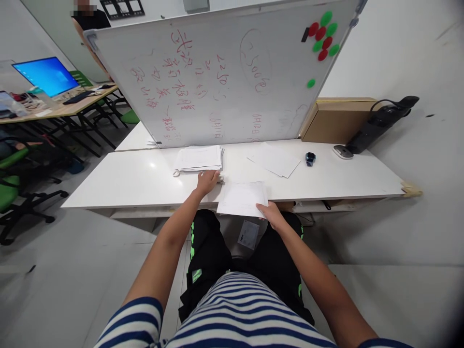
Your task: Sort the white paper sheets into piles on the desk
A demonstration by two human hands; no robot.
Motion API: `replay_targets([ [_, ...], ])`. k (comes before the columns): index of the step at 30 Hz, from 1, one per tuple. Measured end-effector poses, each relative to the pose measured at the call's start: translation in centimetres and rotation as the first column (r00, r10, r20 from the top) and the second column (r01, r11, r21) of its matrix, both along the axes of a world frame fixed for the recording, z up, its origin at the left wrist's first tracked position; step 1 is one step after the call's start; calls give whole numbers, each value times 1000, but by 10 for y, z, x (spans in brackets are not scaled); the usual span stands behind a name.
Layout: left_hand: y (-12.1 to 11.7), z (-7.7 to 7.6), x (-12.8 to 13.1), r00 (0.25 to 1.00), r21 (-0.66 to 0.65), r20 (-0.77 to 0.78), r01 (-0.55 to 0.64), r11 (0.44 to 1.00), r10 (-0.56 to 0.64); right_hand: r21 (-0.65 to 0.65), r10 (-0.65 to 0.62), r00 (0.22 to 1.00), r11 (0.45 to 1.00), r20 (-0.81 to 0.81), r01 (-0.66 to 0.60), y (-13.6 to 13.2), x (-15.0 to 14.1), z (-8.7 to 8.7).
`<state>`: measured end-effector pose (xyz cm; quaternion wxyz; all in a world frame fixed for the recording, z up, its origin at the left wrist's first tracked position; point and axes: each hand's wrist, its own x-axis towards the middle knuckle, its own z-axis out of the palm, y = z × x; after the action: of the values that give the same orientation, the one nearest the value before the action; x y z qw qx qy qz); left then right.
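Observation:
My right hand (pixel 271 215) grips the right edge of a few white paper sheets (pixel 242 198), thumb on top. The sheets stick out over the table's front edge. My left hand (pixel 209 182) is on the table just in front of a stack of papers (pixel 198 158). Its fingers are curled at a small dark-and-metal object (pixel 221 180), mostly hidden and too small to name. A small pale ring (pixel 176 173) shows at the stack's left front corner. Several loose sheets (pixel 277 159) lie spread to the right of the stack.
A whiteboard (pixel 232 92) with red writing stands along the back of the white table (pixel 126 179). On the right are a watch (pixel 310 158), a mouse (pixel 342 152), a black bottle (pixel 380 123) and a cardboard box (pixel 337 121). A person (pixel 90 24) stands behind, left.

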<state>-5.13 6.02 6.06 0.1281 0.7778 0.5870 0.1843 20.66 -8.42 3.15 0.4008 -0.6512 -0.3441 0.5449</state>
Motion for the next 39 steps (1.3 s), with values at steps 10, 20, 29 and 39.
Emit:
replay_targets([
  [10, 17, -5, 20, 997, -177, -42, -72, 982, 65, -8, 14, 997, 1000, 72, -14, 10, 9, 11],
  [20, 17, -5, 19, 998, -187, -63, -31, 982, 19, 15, 88, 991, 996, 100, -90, 18, 1, 13],
  [29, 16, -5, 21, 987, -106, -159, 9, 994, -26, -2, 79, 992, 997, 101, -79, 16, 1, 12],
  [39, 16, -8, 21, 984, -112, -175, 1, 994, -21, -20, 70, 988, 997, 134, -68, 19, 0, 12],
])
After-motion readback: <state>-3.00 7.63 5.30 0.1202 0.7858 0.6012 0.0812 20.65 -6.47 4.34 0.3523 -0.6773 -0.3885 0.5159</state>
